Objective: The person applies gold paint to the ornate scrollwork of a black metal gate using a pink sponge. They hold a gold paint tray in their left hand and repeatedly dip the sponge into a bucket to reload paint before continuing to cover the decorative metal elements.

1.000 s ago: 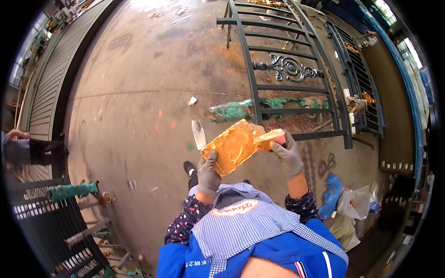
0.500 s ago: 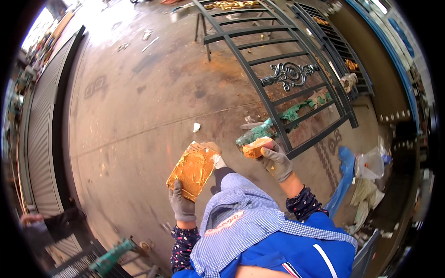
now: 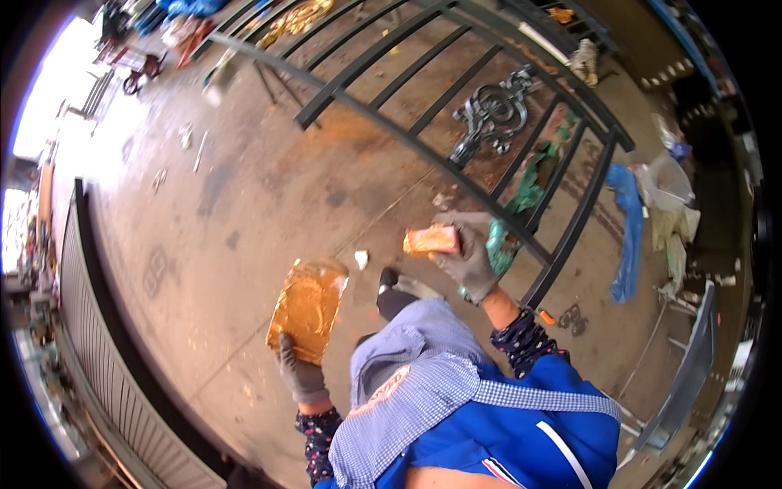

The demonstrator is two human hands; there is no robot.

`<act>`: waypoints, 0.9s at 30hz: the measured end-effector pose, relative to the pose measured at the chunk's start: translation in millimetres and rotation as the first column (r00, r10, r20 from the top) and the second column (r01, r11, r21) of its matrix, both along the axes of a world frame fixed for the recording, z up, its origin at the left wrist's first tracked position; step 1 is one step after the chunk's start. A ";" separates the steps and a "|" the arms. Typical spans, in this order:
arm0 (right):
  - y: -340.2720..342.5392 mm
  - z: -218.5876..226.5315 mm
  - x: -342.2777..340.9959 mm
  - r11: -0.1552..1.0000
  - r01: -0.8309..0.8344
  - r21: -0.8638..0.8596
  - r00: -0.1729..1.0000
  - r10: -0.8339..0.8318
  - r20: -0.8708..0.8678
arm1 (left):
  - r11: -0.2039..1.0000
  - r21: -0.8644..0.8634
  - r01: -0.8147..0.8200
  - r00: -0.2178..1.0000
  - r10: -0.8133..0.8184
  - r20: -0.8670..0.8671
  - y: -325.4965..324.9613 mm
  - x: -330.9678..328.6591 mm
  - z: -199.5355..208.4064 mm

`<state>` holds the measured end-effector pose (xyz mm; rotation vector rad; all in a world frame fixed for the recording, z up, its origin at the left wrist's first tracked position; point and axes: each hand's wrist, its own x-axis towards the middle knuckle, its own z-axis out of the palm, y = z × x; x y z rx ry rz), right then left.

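Observation:
My gloved left hand (image 3: 300,373) grips a flat rectangular tray (image 3: 311,306) by its near edge, the thumb lying on top. Thick gold paint coats the tray's face. In my gloved right hand (image 3: 471,265) is a small sponge block (image 3: 432,240), pinkish with gold paint on its side, pinched between thumb and fingers. The sponge is apart from the tray, to its right. Just beyond the right hand stands a dark metal railing panel (image 3: 399,145) with bars and a scrolled ornament (image 3: 494,110), dark with a silvery sheen.
A gold ornament (image 3: 297,20) sits on the panel's far part. Green sheeting (image 3: 529,183) lies beneath the bars. At the left stretches a long ribbed dark panel (image 3: 110,350). Blue plastic (image 3: 627,236) and a clear bag (image 3: 669,179) lie right. A white scrap (image 3: 362,259) is on the floor.
The view has turned, and the railing panel now appears nearer and angled across the upper right. Both hands still hold the tray and sponge; both appear farther left, the tray slightly lower.

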<state>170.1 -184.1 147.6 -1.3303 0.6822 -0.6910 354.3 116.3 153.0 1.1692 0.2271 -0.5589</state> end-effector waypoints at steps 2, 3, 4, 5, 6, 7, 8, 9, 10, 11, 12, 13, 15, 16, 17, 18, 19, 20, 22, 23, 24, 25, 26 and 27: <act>-14.7 1.0 -1.5 0.995 0.059 -0.084 0.990 -0.069 -0.123 | 0.998 -0.021 0.052 0.998 -0.052 -0.035 -25.1 23.3 -0.9; -26.3 7.4 -0.7 0.947 0.093 -0.307 0.974 -0.150 -0.167 | 0.995 -0.024 0.095 0.995 -0.095 -0.032 -36.6 37.6 -1.0; -35.9 16.0 0.0 0.929 0.141 -0.343 0.957 -0.217 -0.194 | 0.990 -0.041 0.137 0.990 -0.139 -0.034 -53.3 50.2 3.3; -45.3 27.5 -0.4 0.907 0.186 -0.379 0.933 -0.284 -0.221 | 0.982 -0.058 0.180 0.983 -0.182 -0.038 -70.8 61.0 7.5; -54.8 35.2 -0.2 0.882 0.225 -0.414 0.905 -0.346 -0.248 | 0.973 -0.073 0.219 0.974 -0.223 -0.043 -87.8 72.6 10.9; -62.7 34.3 -2.3 0.875 0.279 -0.396 0.872 -0.403 -0.277 | 0.963 -0.078 0.259 0.961 -0.265 -0.081 -102.8 84.9 8.9; -72.4 29.7 -5.1 0.842 0.314 -0.438 0.830 -0.468 -0.304 | 0.951 -0.084 0.297 0.945 -0.305 -0.119 -121.1 100.0 4.3; -79.0 29.8 -2.6 0.827 0.362 -0.429 0.811 -0.507 -0.292 | 0.941 -0.081 0.328 0.928 -0.337 -0.157 -136.4 113.5 2.5; -87.0 30.1 0.8 0.810 0.408 -0.420 0.791 -0.544 -0.280 | 0.929 -0.089 0.361 0.915 -0.370 -0.158 -154.0 126.3 3.0; -97.1 26.6 0.3 0.783 0.390 -0.485 0.755 -0.573 -0.319 | 0.915 -0.099 0.392 0.901 -0.403 -0.160 -176.1 137.6 5.6; -108.4 19.4 -1.7 0.755 0.363 -0.546 0.717 -0.601 -0.354 | 0.900 -0.109 0.421 0.886 -0.434 -0.161 -199.0 147.9 8.5; -118.2 11.9 0.1 0.726 0.329 -0.604 0.675 -0.628 -0.388 | 0.894 -0.108 0.434 0.885 -0.446 -0.137 -219.3 157.9 9.3; -144.8 3.6 11.7 0.730 0.344 -0.591 0.640 -0.642 -0.422 | 0.877 -0.113 0.467 0.867 -0.480 -0.136 -263.3 182.0 9.1; -158.7 -0.7 17.3 0.731 0.351 -0.585 0.620 -0.649 -0.440 | 0.867 -0.116 0.485 0.856 -0.498 -0.138 -284.9 194.7 7.7; -170.7 -7.5 22.4 0.716 0.335 -0.613 0.585 -0.668 -0.460 | 0.849 -0.115 0.516 0.837 -0.528 -0.147 -304.3 207.2 5.9; -187.8 -19.7 29.6 0.721 0.317 -0.616 0.570 -0.664 -0.484 | 0.845 -0.114 0.523 0.833 -0.535 -0.140 -327.1 220.6 1.4; -196.4 -32.9 33.0 0.733 0.300 -0.610 0.541 -0.658 -0.524 | 0.836 -0.107 0.538 0.822 -0.549 -0.150 -346.1 231.5 -4.4; -203.9 -44.6 36.9 0.746 0.284 -0.602 0.513 -0.649 -0.562 | 0.827 -0.099 0.553 0.812 -0.562 -0.159 -365.1 242.8 -10.0; -224.0 -58.6 46.9 0.773 0.281 -0.568 0.442 -0.630 -0.639 | 0.801 -0.111 0.589 0.780 -0.599 -0.181 -411.4 256.2 -11.4; -227.2 -64.3 49.4 0.775 0.253 -0.579 0.420 -0.627 -0.656 | 0.779 -0.112 0.618 0.757 -0.627 -0.186 -428.5 260.9 -7.4; -227.9 -69.6 55.6 0.778 0.232 -0.584 0.405 -0.623 -0.669 | 0.755 -0.104 0.647 0.734 -0.654 -0.183 -441.7 267.0 -3.8; -235.1 -75.9 59.0 0.800 0.235 -0.551 0.368 -0.598 -0.712 | 0.739 -0.095 0.667 0.717 -0.672 -0.183 -452.1 275.4 -12.9; -233.4 -80.3 64.3 0.811 0.237 -0.535 0.344 -0.585 -0.735 | 0.726 -0.074 0.684 0.702 -0.682 -0.207 -459.4 279.6 -14.8; -236.6 -80.4 68.6 0.810 0.239 -0.535 0.315 -0.586 -0.747 | 0.709 -0.070 0.701 0.683 -0.697 -0.220 -472.3 280.6 -16.8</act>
